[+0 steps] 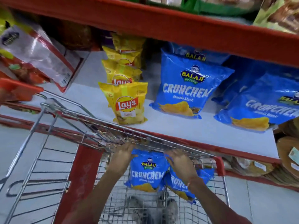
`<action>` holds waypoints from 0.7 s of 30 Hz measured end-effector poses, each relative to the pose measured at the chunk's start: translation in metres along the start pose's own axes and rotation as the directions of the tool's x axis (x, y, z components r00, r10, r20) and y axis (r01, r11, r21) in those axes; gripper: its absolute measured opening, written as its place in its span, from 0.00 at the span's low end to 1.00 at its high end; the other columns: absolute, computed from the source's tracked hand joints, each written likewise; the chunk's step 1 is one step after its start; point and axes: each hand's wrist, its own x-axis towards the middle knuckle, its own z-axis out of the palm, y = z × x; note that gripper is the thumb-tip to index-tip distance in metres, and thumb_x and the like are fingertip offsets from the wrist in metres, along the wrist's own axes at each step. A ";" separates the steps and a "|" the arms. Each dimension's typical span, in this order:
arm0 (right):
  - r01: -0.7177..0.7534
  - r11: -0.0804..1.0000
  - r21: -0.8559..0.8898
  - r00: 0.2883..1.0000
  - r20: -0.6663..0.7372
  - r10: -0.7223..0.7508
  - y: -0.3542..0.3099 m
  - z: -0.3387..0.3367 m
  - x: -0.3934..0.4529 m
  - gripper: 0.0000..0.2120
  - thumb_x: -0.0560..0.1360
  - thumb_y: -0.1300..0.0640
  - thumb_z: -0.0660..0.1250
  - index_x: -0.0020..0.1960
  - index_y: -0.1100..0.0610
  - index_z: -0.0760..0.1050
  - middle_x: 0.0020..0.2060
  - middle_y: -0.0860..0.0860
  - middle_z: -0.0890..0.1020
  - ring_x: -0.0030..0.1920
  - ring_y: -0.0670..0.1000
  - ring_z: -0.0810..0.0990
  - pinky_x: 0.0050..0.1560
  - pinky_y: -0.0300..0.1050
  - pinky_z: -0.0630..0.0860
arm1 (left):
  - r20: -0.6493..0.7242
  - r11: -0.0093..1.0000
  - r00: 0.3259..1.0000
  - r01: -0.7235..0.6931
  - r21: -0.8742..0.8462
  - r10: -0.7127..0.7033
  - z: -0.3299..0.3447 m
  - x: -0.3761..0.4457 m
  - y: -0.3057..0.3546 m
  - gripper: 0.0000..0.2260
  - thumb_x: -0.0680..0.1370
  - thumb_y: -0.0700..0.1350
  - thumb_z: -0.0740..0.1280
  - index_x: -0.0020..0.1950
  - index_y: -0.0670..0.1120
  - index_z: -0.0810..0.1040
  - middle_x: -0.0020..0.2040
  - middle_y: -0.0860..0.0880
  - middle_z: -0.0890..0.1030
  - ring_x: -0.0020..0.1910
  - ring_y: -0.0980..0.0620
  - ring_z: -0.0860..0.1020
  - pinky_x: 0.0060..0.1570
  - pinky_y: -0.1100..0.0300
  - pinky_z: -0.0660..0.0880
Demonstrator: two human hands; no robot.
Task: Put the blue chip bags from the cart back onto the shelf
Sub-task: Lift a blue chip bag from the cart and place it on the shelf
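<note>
Clearly both hands, left hand (123,156) and right hand (181,164), clasp the blue Crunchem bag (146,171); lifting may snag the cart rim (161,141).

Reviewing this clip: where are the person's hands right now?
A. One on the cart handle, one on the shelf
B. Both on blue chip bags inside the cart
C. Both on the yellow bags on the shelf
B: the left hand and right hand each rest on a blue chip bag in the cart.
</note>
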 end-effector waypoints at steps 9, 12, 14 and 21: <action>-0.110 0.980 -0.167 0.912 0.375 0.166 0.018 0.048 0.019 0.27 0.77 0.66 0.60 0.73 0.60 0.54 0.70 0.60 0.67 0.70 0.59 0.63 0.69 0.51 0.66 | 0.344 0.941 0.923 0.050 0.334 -0.172 0.047 0.027 -0.010 0.20 0.78 0.42 0.63 0.69 0.45 0.64 0.69 0.46 0.70 0.68 0.46 0.68 0.69 0.52 0.65; -0.167 0.972 -0.168 0.909 0.355 0.217 0.018 0.053 0.011 0.22 0.75 0.65 0.65 0.68 0.61 0.65 0.63 0.60 0.73 0.65 0.59 0.68 0.63 0.51 0.73 | 0.386 0.947 0.901 0.076 0.311 -0.199 0.050 0.017 -0.003 0.13 0.77 0.39 0.65 0.61 0.44 0.73 0.60 0.46 0.77 0.58 0.48 0.76 0.60 0.59 0.74; -0.165 0.970 -0.178 0.904 0.366 0.221 0.018 0.054 0.006 0.14 0.74 0.64 0.66 0.59 0.63 0.74 0.58 0.60 0.76 0.61 0.58 0.72 0.57 0.51 0.76 | 0.411 0.966 0.887 0.124 0.227 -0.210 0.050 0.007 -0.003 0.11 0.77 0.39 0.64 0.59 0.44 0.75 0.57 0.46 0.78 0.54 0.47 0.78 0.49 0.65 0.78; -0.200 0.979 0.047 0.932 0.316 0.175 0.009 0.024 -0.034 0.07 0.77 0.64 0.62 0.49 0.62 0.79 0.47 0.57 0.84 0.50 0.55 0.80 0.43 0.39 0.70 | 0.371 0.956 0.881 0.263 0.132 -0.294 0.022 -0.038 0.011 0.07 0.76 0.45 0.66 0.51 0.43 0.77 0.48 0.42 0.83 0.49 0.45 0.80 0.47 0.53 0.76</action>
